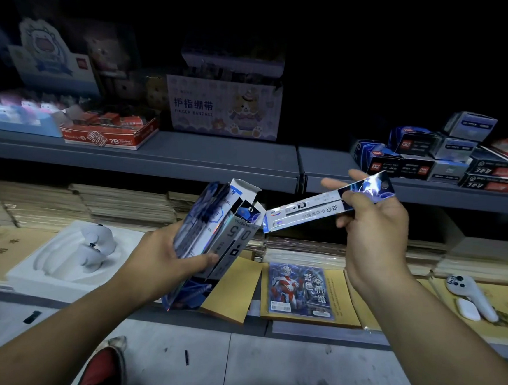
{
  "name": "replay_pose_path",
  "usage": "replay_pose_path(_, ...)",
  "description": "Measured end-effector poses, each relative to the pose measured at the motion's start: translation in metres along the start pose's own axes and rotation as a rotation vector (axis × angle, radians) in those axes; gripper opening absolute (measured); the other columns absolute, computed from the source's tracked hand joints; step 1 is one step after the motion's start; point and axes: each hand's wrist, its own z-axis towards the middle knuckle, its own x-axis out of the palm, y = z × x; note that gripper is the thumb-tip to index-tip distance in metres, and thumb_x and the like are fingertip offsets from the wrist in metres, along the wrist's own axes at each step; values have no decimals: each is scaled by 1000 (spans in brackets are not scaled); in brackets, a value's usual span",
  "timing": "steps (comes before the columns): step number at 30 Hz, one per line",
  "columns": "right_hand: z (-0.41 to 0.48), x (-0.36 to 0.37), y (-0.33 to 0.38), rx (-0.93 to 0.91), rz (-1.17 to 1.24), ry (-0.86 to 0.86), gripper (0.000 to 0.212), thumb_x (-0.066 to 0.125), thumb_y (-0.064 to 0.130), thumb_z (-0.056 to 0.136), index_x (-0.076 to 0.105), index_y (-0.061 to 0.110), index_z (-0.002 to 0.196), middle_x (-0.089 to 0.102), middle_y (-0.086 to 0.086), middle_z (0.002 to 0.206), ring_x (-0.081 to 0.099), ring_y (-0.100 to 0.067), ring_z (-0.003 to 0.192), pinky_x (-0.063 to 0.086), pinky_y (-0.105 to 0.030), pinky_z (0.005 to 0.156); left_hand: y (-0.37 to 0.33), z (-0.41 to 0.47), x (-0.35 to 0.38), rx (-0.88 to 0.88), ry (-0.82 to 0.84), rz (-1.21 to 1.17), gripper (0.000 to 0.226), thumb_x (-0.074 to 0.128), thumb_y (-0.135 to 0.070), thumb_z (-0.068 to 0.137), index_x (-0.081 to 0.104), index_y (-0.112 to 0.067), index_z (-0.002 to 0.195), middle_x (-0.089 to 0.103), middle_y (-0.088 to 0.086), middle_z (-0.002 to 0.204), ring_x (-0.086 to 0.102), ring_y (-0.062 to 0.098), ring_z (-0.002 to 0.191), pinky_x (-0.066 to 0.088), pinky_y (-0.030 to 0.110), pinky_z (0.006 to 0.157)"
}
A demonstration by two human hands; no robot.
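At our nine o'clock a white moulded tray (42, 273) is lying on the lower shelf, and a small white figure (98, 241) is sitting in its hollow. Up at ten o'clock, on the grey upper shelf (188, 156), a red 2B box (111, 138) is standing with its front edge near the shelf lip. At its two o'clock the finger bandage box (223, 108) is resting further back.

Just left of centre, our left hand (162, 255) is gripping the open refill carton (231, 230). The fingers are curling round its back and the thumb is lying across its printed front. The carton is tilting towards one o'clock with its top flap standing open and more packets showing inside. Below it, at its six o'clock, a yellow envelope (233, 291) is lying flat, with a hero card pack (299, 290) just beside it at three o'clock.

Right of centre, our right hand (371, 229) is pinching a slim refill packet (315, 209) by its far end. The thumb is pressing on top, the lower fingers are curling beneath, and the forefinger is sticking out straight behind it. The packet is slanting down towards eight o'clock. Its low end is sitting just beside the carton's mouth, and we cannot tell whether the two are touching.

At two o'clock a pile of blue boxes (432, 154) is stacked on the upper shelf. At four o'clock a white handheld device (469, 297) is lying on the lower shelf.
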Motion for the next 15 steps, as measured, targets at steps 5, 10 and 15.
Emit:
replay_pose_path(5, -2, 1, 5, -88, -9, 27, 29, 45, -2, 102, 61, 16, 118, 80, -1, 102, 64, -9, 93, 42, -24, 63, 1, 0, 0, -6, 16, 17, 33, 87, -37, 76, 69, -30, 102, 78, -13, 87, 73, 1, 75, 63, 30, 73)
replay_pose_path(10, -4, 1, 2, -127, -61, 127, 26, 44, -2, 104, 60, 17, 115, 80, 0, 102, 65, -11, 92, 42, -27, 64, -4, -3, 0, -12, 95, -32, 34, 89, -35, 73, 70, -26, 100, 79, -10, 89, 76, 8, 78, 63, 34, 76)
replay_pose_path(15, -4, 0, -2, -200, -201, 206, 24, 46, 2, 105, 60, 18, 114, 79, 7, 103, 65, -12, 97, 43, -33, 81, -10, -7, 2, 0, 135, -75, 33, 89, -27, 73, 71, -22, 99, 79, -10, 88, 75, 7, 77, 58, 19, 65)
